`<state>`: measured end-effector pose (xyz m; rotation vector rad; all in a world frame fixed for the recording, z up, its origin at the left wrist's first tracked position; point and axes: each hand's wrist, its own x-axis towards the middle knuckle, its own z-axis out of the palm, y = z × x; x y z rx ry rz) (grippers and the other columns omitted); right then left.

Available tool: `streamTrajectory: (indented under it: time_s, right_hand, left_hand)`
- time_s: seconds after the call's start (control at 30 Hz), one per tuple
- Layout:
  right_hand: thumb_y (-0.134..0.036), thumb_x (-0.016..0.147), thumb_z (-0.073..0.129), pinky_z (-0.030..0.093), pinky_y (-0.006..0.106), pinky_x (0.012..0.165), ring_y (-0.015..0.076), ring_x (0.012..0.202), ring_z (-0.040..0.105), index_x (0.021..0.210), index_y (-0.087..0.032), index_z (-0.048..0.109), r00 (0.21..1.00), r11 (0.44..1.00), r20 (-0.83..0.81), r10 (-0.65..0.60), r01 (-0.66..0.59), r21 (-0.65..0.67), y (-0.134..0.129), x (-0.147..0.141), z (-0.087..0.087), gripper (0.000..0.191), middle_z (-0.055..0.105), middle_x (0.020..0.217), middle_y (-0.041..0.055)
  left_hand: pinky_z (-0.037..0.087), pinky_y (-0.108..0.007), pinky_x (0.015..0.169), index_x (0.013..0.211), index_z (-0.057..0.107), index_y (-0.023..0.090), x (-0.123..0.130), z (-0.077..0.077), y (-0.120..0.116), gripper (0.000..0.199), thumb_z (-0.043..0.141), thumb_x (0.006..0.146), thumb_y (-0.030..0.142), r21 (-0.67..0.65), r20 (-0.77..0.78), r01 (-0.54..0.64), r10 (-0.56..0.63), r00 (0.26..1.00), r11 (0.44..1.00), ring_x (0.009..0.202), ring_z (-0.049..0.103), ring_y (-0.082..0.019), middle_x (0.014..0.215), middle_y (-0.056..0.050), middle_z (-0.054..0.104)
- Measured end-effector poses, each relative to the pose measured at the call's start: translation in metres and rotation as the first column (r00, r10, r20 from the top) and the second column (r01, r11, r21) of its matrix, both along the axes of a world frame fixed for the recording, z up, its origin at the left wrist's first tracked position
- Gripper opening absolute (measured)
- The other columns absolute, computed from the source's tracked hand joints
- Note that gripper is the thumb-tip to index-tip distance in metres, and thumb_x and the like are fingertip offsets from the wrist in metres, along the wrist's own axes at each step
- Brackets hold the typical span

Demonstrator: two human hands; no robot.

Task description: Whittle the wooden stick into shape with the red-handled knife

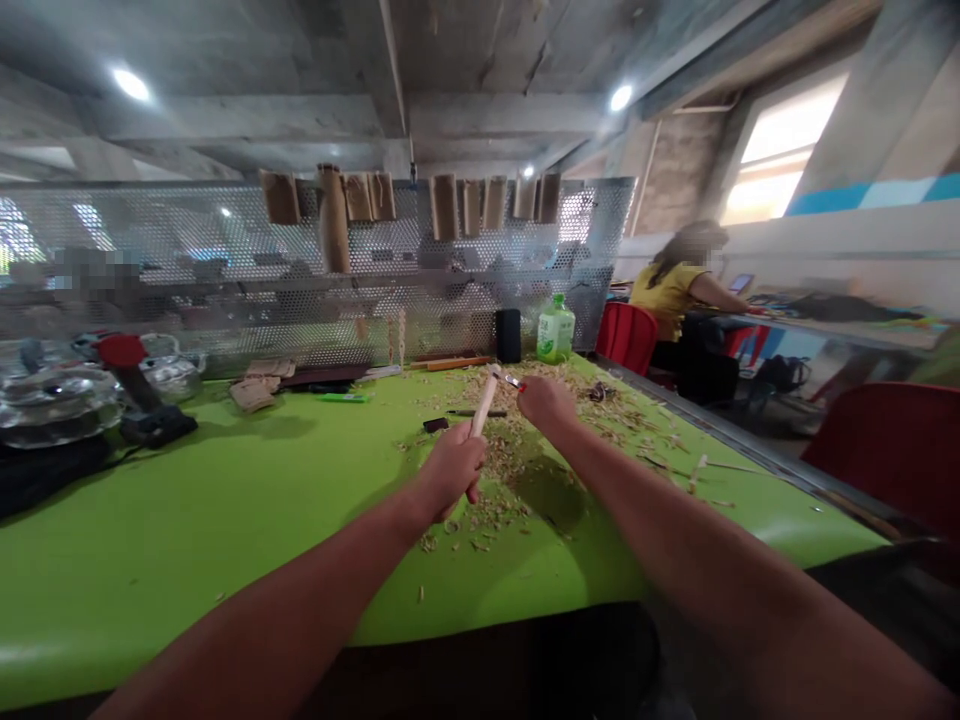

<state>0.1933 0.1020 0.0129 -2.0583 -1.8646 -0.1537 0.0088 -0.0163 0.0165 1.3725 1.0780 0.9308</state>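
Observation:
My left hand (454, 463) is wrapped round the lower part of a pale wooden stick (484, 404), which leans slightly to the right as it rises. In my closed right hand (549, 403) is a small carving knife (514, 381); a bit of red shows at its handle. Its metal end points left and reaches the top of the stick, though I cannot tell whether it is cutting in. Wood shavings (517, 465) lie scattered beneath both hands. A dark thin tool (474, 412) and a small dark block (435, 425) lie just behind my left hand.
Glass pots (56, 405) and a red-and-black power drill (133, 375) stand on the left of the green table (225, 530). A green bottle (556, 330) and black box (508, 335) stand at the back, before a perforated metal screen (225, 290). A person in yellow (671, 290) sits right.

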Motion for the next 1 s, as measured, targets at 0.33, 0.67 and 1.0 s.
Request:
streamTrajectory:
  time_s: [0.33,0.67,1.0]
  right_hand:
    - [-0.019,0.089,0.044,0.048,0.029,0.075,0.0264,0.097,0.069,0.113,-0.010,0.073,0.943,0.980,-0.265,-0.201,0.193,-0.059,0.020,0.057,0.004,0.038,0.073,0.107,0.0197]
    - [-0.028,0.088,0.051,0.041,0.025,0.066,0.0204,0.082,0.067,0.104,-0.023,0.076,0.970,0.974,-0.100,0.224,-0.218,0.059,-0.014,-0.026,-0.004,0.030,0.076,0.093,0.0077]
    - [-0.029,0.094,0.044,0.040,0.025,0.067,0.0194,0.082,0.068,0.100,-0.023,0.074,0.944,0.948,0.115,0.310,-0.316,0.033,-0.037,-0.045,-0.004,0.031,0.076,0.093,0.0096]
  left_hand:
    - [0.039,-0.019,0.034,0.112,0.049,0.019,-0.004,-0.007,-0.012,0.024,0.051,0.093,0.033,0.116,0.088,0.174,-0.184,0.979,0.978,0.040,0.030,-0.006,0.062,0.010,0.037]
    - [0.038,-0.018,0.035,0.092,0.045,0.022,-0.012,-0.010,0.023,0.007,0.048,0.091,0.028,-0.007,0.338,0.009,-0.006,0.941,1.000,0.037,0.028,-0.005,0.060,0.010,0.037]
    - [0.032,-0.016,0.035,0.084,0.039,0.023,-0.008,-0.011,0.021,0.015,0.052,0.087,0.029,0.105,0.260,-0.079,0.049,0.964,0.991,0.036,0.026,-0.004,0.058,0.011,0.036]
